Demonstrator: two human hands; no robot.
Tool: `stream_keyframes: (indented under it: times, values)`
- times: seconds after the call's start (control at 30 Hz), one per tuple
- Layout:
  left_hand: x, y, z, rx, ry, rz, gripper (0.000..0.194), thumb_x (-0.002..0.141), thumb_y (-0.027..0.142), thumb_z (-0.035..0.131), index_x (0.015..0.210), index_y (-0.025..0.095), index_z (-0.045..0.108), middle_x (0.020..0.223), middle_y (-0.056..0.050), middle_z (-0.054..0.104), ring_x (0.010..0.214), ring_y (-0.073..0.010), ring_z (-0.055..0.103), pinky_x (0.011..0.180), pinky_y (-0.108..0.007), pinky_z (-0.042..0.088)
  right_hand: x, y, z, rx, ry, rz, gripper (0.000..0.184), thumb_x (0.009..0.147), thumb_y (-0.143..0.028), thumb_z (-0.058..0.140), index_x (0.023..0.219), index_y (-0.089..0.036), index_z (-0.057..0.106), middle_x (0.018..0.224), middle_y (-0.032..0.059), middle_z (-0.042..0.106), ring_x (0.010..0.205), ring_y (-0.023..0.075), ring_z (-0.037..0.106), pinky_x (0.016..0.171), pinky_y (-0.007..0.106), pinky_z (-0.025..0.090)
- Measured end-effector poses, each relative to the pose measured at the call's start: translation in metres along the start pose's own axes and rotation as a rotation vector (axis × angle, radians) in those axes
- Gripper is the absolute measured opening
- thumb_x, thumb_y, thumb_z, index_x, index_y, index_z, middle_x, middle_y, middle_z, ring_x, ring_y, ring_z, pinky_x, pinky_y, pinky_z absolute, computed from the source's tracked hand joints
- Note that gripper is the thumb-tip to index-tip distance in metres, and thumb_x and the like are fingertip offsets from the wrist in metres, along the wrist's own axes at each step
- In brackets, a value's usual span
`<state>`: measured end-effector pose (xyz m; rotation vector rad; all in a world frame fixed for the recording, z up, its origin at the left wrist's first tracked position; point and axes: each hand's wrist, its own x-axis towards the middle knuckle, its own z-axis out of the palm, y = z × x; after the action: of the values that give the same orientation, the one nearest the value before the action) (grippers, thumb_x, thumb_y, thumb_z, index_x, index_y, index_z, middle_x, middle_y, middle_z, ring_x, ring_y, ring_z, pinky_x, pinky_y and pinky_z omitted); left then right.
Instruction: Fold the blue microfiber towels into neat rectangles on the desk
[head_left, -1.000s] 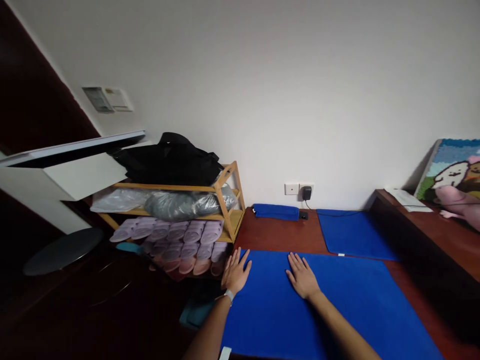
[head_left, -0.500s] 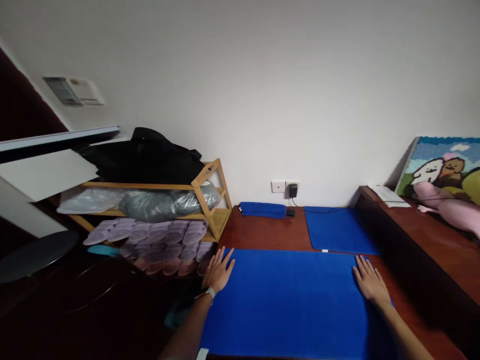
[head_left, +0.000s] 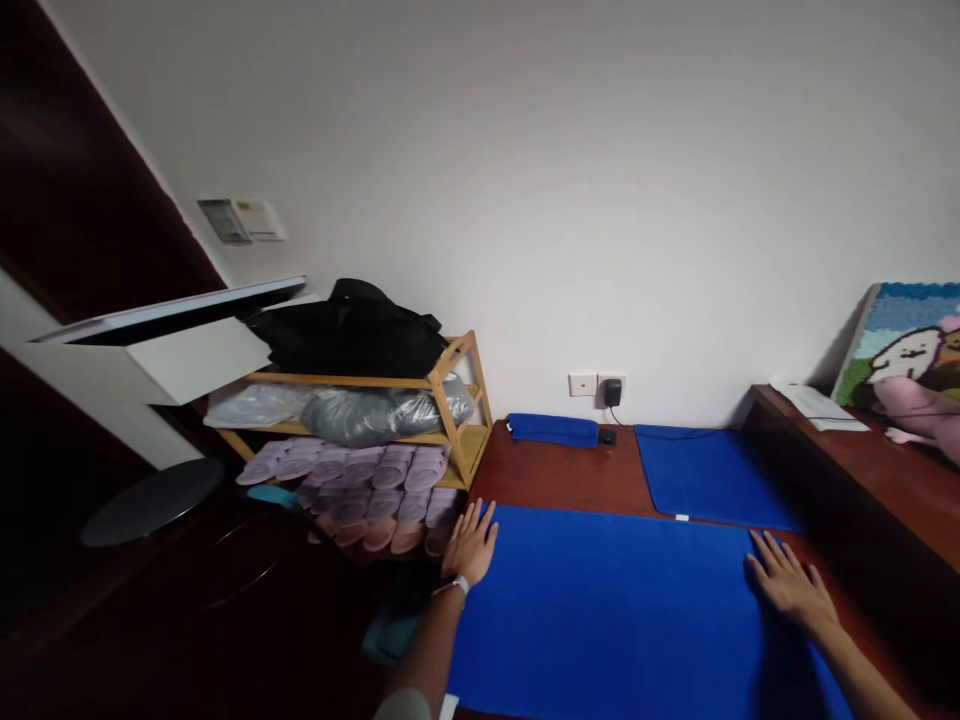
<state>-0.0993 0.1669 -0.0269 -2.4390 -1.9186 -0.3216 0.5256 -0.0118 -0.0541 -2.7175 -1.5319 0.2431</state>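
A large blue towel (head_left: 615, 610) lies spread flat on a dark red-brown wooden table (head_left: 559, 475). My left hand (head_left: 470, 545) rests palm down on the towel's far left corner, fingers stretched out, a watch on the wrist. My right hand (head_left: 789, 582) lies flat on the towel's far right edge, fingers spread. Neither hand holds anything. A second blue towel (head_left: 709, 475) lies flat behind it, and a folded blue towel (head_left: 553, 429) sits by the wall.
A wooden shoe rack (head_left: 442, 410) at left holds several lilac and pink slippers (head_left: 375, 485), grey bags and a black bag (head_left: 352, 330). A wall socket with a black charger (head_left: 613, 388) is behind. A raised wooden ledge (head_left: 862, 470) at right carries a picture (head_left: 907, 345).
My right hand slid from the middle of the towel out to its right edge. My left hand stayed at the left corner. The camera view shifted a little.
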Motion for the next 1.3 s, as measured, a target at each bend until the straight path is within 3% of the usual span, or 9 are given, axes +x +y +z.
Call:
stream_keyframes:
  times: [0.07, 0.13, 0.23, 0.37, 0.47, 0.57, 0.8, 0.9, 1.3]
  values:
    - [-0.001, 0.001, -0.001, -0.001, -0.001, 0.002, 0.056, 0.107, 0.046, 0.029, 0.158, 0.027, 0.038, 0.167, -0.007, 0.033, 0.154, -0.0227, 0.030, 0.125, -0.044, 0.025, 0.000, -0.021, -0.008, -0.052, 0.015, 0.005, 0.070, 0.096, -0.051, 0.024, 0.160, -0.025, 0.034, 0.168, 0.0044, 0.029, 0.155, 0.0302, 0.024, 0.124, 0.059, 0.020]
    - [-0.002, 0.002, -0.001, -0.006, -0.002, -0.003, 0.056, 0.107, 0.046, 0.029, 0.158, 0.027, 0.038, 0.168, -0.007, 0.032, 0.154, -0.0226, 0.030, 0.126, -0.044, 0.024, -0.010, -0.065, -0.017, -0.099, 0.094, -0.064, 0.066, 0.096, -0.041, 0.027, 0.156, -0.018, 0.042, 0.165, 0.0096, 0.035, 0.154, 0.0308, 0.029, 0.125, 0.057, 0.019]
    - [-0.003, 0.004, -0.003, -0.019, -0.006, -0.015, 0.056, 0.106, 0.047, 0.030, 0.158, 0.027, 0.038, 0.168, -0.007, 0.033, 0.155, -0.0223, 0.029, 0.126, -0.044, 0.023, -0.040, -0.165, -0.026, -0.059, 0.180, -0.325, 0.064, 0.099, -0.037, 0.026, 0.155, -0.010, 0.043, 0.164, 0.0128, 0.038, 0.154, 0.0287, 0.027, 0.126, 0.050, 0.019]
    - [-0.004, 0.005, -0.005, -0.042, 0.006, -0.017, 0.056, 0.106, 0.047, 0.031, 0.158, 0.027, 0.038, 0.168, -0.007, 0.032, 0.155, -0.0219, 0.028, 0.126, -0.043, 0.023, -0.084, -0.286, -0.021, 0.130, 0.056, -0.687, 0.067, 0.103, -0.051, 0.022, 0.160, -0.017, 0.033, 0.167, 0.0051, 0.031, 0.156, 0.0219, 0.024, 0.128, 0.044, 0.018]
    - [-0.004, 0.004, -0.003, -0.042, 0.015, -0.012, 0.056, 0.107, 0.047, 0.030, 0.158, 0.027, 0.039, 0.168, -0.008, 0.033, 0.154, -0.0225, 0.029, 0.126, -0.044, 0.024, -0.095, -0.311, -0.013, 0.177, 0.003, -0.746, 0.070, 0.103, -0.058, 0.017, 0.161, -0.020, 0.028, 0.167, 0.0023, 0.028, 0.156, 0.0209, 0.021, 0.129, 0.045, 0.016]
    - [-0.002, 0.002, -0.001, -0.023, 0.018, -0.007, 0.055, 0.106, 0.046, 0.030, 0.158, 0.027, 0.039, 0.167, -0.008, 0.034, 0.154, -0.0233, 0.031, 0.125, -0.045, 0.025, -0.080, -0.274, -0.007, 0.161, 0.010, -0.662, 0.070, 0.103, -0.059, 0.017, 0.161, -0.022, 0.028, 0.167, 0.0018, 0.028, 0.157, 0.0213, 0.020, 0.129, 0.046, 0.016]
    - [0.002, -0.004, 0.007, -0.027, 0.022, 0.014, 0.056, 0.107, 0.047, 0.028, 0.158, 0.027, 0.038, 0.167, -0.008, 0.034, 0.154, -0.0242, 0.031, 0.125, -0.046, 0.025, -0.020, -0.074, 0.002, 0.036, 0.075, -0.233, 0.073, 0.099, -0.053, 0.018, 0.162, -0.019, 0.027, 0.168, 0.0044, 0.029, 0.156, 0.0246, 0.021, 0.127, 0.049, 0.018]
    - [0.005, -0.007, 0.010, -0.017, 0.025, 0.021, 0.057, 0.107, 0.048, 0.027, 0.159, 0.029, 0.036, 0.168, -0.006, 0.033, 0.154, -0.0249, 0.031, 0.125, -0.048, 0.025, -0.007, -0.019, 0.007, 0.000, 0.074, -0.118, 0.078, 0.096, -0.053, 0.014, 0.163, -0.014, 0.022, 0.170, 0.0056, 0.024, 0.157, 0.0246, 0.018, 0.127, 0.047, 0.018]
    - [0.005, -0.013, -0.003, 0.015, -0.031, 0.064, 0.055, 0.108, 0.047, 0.026, 0.159, 0.031, 0.036, 0.167, -0.006, 0.034, 0.153, -0.0239, 0.032, 0.123, -0.046, 0.030, 0.002, -0.001, 0.028, -0.002, 0.144, -0.152, 0.080, 0.091, -0.053, 0.016, 0.161, -0.016, 0.030, 0.169, 0.0051, 0.027, 0.157, 0.0250, 0.018, 0.126, 0.047, 0.018]
